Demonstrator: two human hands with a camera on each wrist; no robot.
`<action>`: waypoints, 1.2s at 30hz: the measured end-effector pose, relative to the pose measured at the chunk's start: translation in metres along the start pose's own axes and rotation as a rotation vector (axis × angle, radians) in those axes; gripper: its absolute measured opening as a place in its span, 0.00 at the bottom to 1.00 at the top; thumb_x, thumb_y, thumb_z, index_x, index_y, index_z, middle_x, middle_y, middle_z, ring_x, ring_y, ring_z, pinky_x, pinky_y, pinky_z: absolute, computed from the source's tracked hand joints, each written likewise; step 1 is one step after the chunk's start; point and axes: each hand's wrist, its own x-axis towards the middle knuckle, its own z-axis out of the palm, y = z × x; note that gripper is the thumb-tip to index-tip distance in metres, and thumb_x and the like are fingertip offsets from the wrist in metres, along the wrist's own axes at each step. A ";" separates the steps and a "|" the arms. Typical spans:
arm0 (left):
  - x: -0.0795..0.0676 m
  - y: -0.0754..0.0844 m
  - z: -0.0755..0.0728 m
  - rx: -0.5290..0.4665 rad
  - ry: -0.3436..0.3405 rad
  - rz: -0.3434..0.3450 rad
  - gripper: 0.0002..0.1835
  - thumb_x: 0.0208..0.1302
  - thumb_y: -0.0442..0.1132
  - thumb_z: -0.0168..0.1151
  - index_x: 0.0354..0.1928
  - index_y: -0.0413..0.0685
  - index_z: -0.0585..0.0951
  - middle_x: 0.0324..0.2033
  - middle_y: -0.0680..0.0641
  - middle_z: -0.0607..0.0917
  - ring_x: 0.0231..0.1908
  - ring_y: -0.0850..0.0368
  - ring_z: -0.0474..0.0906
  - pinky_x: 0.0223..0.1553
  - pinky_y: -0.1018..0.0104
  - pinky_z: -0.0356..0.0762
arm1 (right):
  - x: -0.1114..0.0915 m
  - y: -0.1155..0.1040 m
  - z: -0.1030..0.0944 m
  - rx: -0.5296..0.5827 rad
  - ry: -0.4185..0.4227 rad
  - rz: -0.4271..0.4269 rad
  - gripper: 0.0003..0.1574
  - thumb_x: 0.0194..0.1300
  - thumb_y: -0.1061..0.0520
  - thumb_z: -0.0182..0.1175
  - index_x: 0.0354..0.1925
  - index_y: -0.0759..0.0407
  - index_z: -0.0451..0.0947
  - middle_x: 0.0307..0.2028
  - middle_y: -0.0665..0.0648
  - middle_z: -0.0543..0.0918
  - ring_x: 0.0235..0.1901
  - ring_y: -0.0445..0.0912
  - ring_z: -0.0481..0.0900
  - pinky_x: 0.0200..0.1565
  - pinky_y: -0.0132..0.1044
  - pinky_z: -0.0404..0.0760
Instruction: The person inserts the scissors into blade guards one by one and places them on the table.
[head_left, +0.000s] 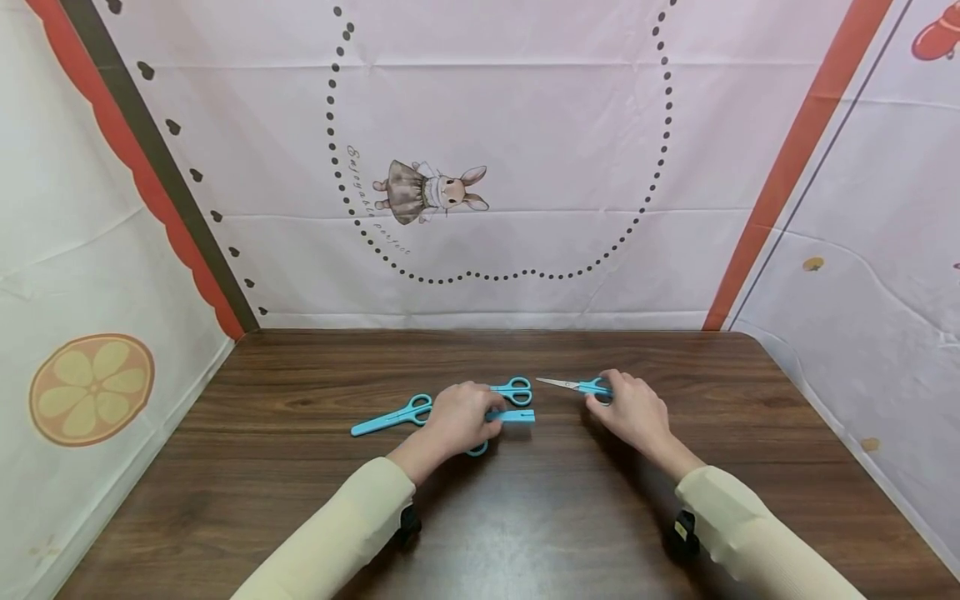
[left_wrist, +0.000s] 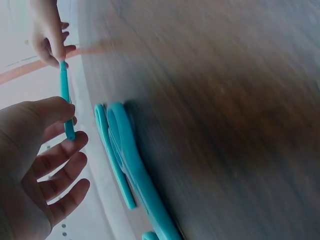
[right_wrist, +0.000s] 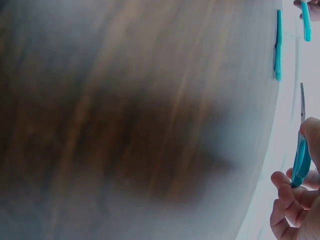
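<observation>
My left hand (head_left: 459, 415) pinches a light-blue scissors sheath (head_left: 519, 416) between thumb and fingers, its slotted end pointing right. My right hand (head_left: 636, 408) holds a pair of blue-handled scissors (head_left: 588, 387) by the finger loops. Their bare metal blades are closed and point left toward the sheath, with a gap between. Under and around my left hand lie more blue scissors: one sheathed pair (head_left: 390, 422) to its left, another pair (head_left: 517, 390) just behind it, and a loop of a third (head_left: 477, 448) in front, mostly hidden by the hand.
The brown wood-grain table (head_left: 540, 517) has a back edge against a white printed cloth (head_left: 510, 250). Similar cloths hang at the left (head_left: 90, 275) and right (head_left: 862, 317). Dark bands with devices (head_left: 408, 525) sit at both wrists.
</observation>
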 end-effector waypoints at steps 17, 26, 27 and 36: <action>-0.013 -0.025 -0.001 -0.009 0.084 -0.040 0.08 0.56 0.45 0.64 0.39 0.58 0.84 0.29 0.56 0.81 0.27 0.63 0.72 0.25 0.70 0.68 | -0.008 -0.022 -0.002 -0.005 0.026 -0.093 0.27 0.52 0.42 0.63 0.46 0.57 0.77 0.31 0.55 0.80 0.29 0.49 0.78 0.23 0.42 0.73; -0.018 -0.036 -0.002 0.017 0.120 -0.058 0.09 0.55 0.45 0.64 0.39 0.58 0.84 0.30 0.57 0.81 0.27 0.64 0.71 0.25 0.71 0.69 | -0.014 -0.034 0.000 0.014 0.052 -0.156 0.25 0.51 0.44 0.64 0.44 0.56 0.78 0.31 0.53 0.80 0.27 0.47 0.77 0.21 0.37 0.72; -0.019 -0.037 -0.002 0.017 0.122 -0.062 0.09 0.55 0.45 0.64 0.39 0.58 0.84 0.30 0.57 0.81 0.27 0.63 0.71 0.25 0.71 0.69 | -0.015 -0.035 0.000 0.016 0.053 -0.163 0.25 0.51 0.44 0.64 0.44 0.56 0.78 0.31 0.53 0.81 0.27 0.47 0.77 0.21 0.37 0.72; -0.026 -0.042 -0.001 -0.020 0.145 -0.066 0.08 0.55 0.45 0.66 0.38 0.58 0.84 0.30 0.56 0.82 0.27 0.64 0.72 0.23 0.71 0.68 | -0.019 -0.043 0.004 0.010 0.052 -0.195 0.26 0.50 0.44 0.65 0.45 0.55 0.78 0.31 0.51 0.80 0.28 0.46 0.77 0.22 0.37 0.72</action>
